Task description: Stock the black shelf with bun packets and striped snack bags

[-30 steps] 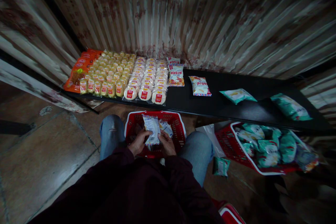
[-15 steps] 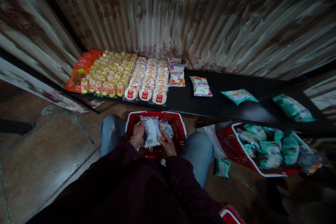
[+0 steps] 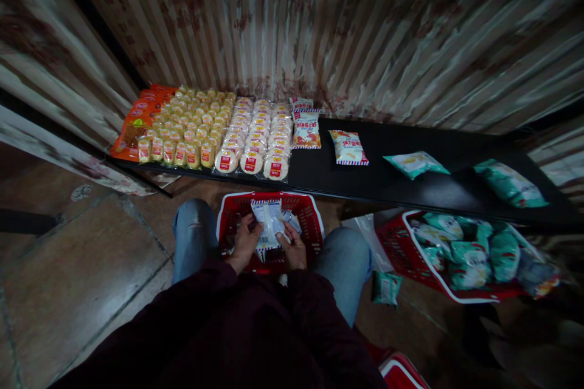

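Note:
Between my two hands is a white snack bag [image 3: 269,222] with striped ends and small print on the side facing me. My left hand [image 3: 246,240] grips its left edge with bent fingers. On the opposite edge, my right hand [image 3: 293,244] pinches the lower right part. The bag is over a red basket [image 3: 314,219] between my knees, where another snack bag [image 3: 292,220] shows behind my right hand. Two similar white and red bags [image 3: 306,129] lie overlapped on the black shelf [image 3: 378,182], with a single one [image 3: 348,148] to their right.
Rows of round wrapped crackers [image 3: 250,161], small yellow packs [image 3: 187,127] and orange bags [image 3: 132,124] fill the shelf's left. Green bags [image 3: 510,183] lie at its right. A second red basket [image 3: 396,243] holds several green bags; another green bag [image 3: 387,288] is on the floor.
The snack bag has tilted and shifted slightly right in my hands. My left hand has moved right, its fingers now further over the bag. The shelf goods look the same.

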The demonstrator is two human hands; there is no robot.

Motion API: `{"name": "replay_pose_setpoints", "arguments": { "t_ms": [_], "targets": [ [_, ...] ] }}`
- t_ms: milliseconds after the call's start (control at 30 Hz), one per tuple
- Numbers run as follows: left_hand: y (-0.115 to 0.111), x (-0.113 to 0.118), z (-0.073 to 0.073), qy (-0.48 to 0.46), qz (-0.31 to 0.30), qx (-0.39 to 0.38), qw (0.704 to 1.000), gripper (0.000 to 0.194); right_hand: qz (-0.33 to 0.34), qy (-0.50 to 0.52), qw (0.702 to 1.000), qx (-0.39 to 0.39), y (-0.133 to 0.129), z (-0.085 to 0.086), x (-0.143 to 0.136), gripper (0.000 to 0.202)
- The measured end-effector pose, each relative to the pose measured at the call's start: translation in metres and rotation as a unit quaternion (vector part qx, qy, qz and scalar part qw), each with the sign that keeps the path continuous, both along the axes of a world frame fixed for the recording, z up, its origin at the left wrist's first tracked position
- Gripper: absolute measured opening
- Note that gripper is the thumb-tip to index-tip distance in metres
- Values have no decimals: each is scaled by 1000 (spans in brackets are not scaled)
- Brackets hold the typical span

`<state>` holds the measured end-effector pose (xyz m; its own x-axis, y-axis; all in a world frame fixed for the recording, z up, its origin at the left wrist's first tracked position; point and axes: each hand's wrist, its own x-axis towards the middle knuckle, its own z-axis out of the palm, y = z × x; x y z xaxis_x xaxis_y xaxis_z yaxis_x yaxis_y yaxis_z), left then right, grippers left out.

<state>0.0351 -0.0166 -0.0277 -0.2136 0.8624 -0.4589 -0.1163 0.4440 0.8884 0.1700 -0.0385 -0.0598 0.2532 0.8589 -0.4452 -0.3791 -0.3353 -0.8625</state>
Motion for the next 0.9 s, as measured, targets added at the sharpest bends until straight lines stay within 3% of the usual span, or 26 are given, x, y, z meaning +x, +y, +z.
{"name": "replay_pose_setpoints", "arguments": {
  "t_ms": [100,267,367,467,667,733,833,900],
  "targets": [
    [2,2,-3,47,5,7,999,43,-2,3,1000,0,0,1,1,58],
    [3,3,0,44,11,17,999,45,-7,21,1000,-7,1,-1,1,56],
    [2,5,2,-26,51,-42,997,47,-2,19,1000,-11,0,-3,1,58],
    [0,6,4,-118,45,-109,986,40,12,-16,1000,-2,-1,-5,1,57],
    [-1,7,8,-171,28,-135,975,33,52,-151,986,37,-4,-6,2,48],
    [-1,8,9,-182,40,-131,974,36,53,-256,962,80,-5,-7,4,46],
    [-2,9,10,-189,60,-120,973,42,44,-436,885,159,-6,-10,6,41],
    [-3,10,10,-187,59,-108,975,45,57,-497,844,192,-6,-10,6,38]
  ]
}}
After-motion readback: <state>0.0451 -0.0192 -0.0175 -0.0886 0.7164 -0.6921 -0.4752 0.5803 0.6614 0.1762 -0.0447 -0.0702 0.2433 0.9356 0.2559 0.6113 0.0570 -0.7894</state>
